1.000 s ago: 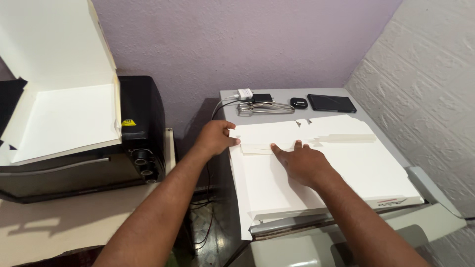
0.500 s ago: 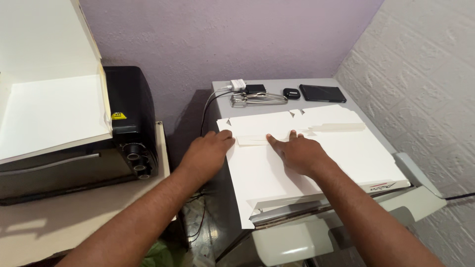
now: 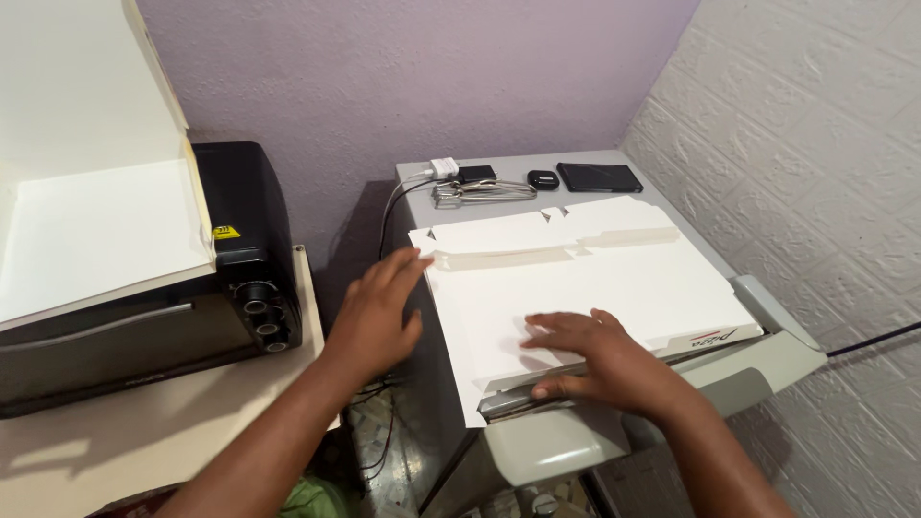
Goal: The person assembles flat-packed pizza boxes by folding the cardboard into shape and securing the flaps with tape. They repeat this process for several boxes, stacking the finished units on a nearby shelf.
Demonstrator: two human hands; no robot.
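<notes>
A flat, unfolded white cardboard box blank (image 3: 576, 288), cut with flaps and notches along its far edge, lies on top of a stack of similar white sheets on the grey tabletop (image 3: 422, 177) in the corner of the room. The left hand (image 3: 376, 312) rests at the blank's left edge, fingers stretched out flat and pointing toward the far left corner flap; its grip is apart, closed on nothing, the fingertips just touching the card. The right hand (image 3: 600, 360) lies palm down on the near part of the blank, fingers spread and pointing left, pressing on the sheet close to the near edge of the stack; its grip is likewise apart, flat on the card and not clamped on it. The blank thus sits under the right hand and beside the left.

At the far end of the tabletop, beyond the blank, lie a white charger plug (image 3: 443, 168) with its cable, a pair of metal scissors (image 3: 480, 191), a small black oval case (image 3: 542, 179) and a black phone (image 3: 599, 176).

To the left, an opened white cardboard box (image 3: 91, 230) with its lid raised sits on a black countertop oven (image 3: 245, 259); the part of its inside that shows holds nothing.
</notes>
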